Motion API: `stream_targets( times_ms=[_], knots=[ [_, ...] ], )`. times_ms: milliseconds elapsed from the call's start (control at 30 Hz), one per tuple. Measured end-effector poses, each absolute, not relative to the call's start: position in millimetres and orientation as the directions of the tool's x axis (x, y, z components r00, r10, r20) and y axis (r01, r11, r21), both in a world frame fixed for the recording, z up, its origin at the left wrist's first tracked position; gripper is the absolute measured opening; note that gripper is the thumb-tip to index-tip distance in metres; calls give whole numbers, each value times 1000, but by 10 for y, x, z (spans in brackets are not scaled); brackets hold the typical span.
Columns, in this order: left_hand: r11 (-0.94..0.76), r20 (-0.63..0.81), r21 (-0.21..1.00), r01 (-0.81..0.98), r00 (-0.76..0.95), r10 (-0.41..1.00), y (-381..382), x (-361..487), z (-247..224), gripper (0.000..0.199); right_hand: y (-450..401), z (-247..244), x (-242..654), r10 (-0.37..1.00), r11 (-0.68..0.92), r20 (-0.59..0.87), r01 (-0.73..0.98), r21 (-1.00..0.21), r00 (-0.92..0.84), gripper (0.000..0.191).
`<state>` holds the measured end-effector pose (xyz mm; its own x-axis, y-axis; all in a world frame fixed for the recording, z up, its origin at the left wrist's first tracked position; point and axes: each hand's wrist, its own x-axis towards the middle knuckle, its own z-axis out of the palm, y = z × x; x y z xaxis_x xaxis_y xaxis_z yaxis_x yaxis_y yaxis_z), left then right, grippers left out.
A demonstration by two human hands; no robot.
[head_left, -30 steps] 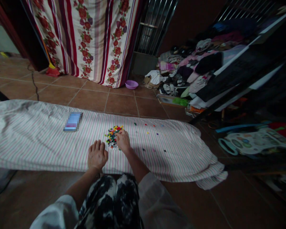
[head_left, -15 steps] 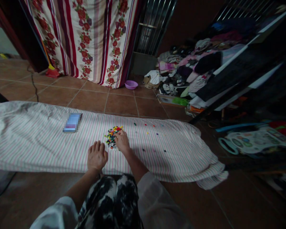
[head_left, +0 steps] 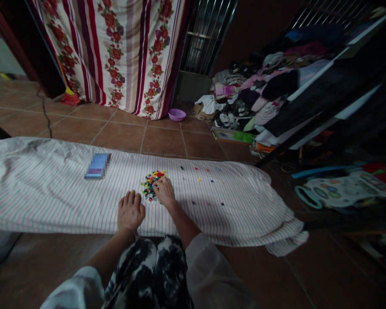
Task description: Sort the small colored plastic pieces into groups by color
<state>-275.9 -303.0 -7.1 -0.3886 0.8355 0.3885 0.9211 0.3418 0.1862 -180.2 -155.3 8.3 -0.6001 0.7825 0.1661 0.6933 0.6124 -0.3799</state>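
A pile of small colourful pieces (head_left: 149,185), perhaps beads or tiny blocks, lies on the striped cloth (head_left: 67,201). My right hand (head_left: 165,191) is at the pile's right side, fingertips bent together among the pieces. Whatever sits between those fingers is too small to make out. Left of and nearer than the pile, my left hand (head_left: 130,210) rests flat on the cloth with nothing in it. To the right, several single pieces lie spaced apart in rough rows, among them a dark green piece (head_left: 182,168), a yellow piece (head_left: 198,180) and a black piece (head_left: 222,204).
A phone-like device (head_left: 97,165) with a blurred screen lies on the cloth at left. Beyond, on the tiled floor, are a purple basin (head_left: 177,114), a red broom head (head_left: 71,98) and heaped clothes (head_left: 244,94). A floral curtain (head_left: 131,51) hangs behind.
My right hand has barely shifted at the pile's edge. My left hand stays flat, and the spaced pieces lie as before.
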Motion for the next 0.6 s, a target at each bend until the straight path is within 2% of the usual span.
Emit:
stream_targets(
  times_ms=[333,600],
  knots=[
    [345,398,161,925,-381,835,-3028,-2758,-63,37,-1546,81,-1824,773,622,168,676,-394,-612,16],
    [350,409,141,926,-376,831,-3031,-2747,-33,35,-1542,130,-1915,780,616,186,680,-398,-598,25]
  ],
)
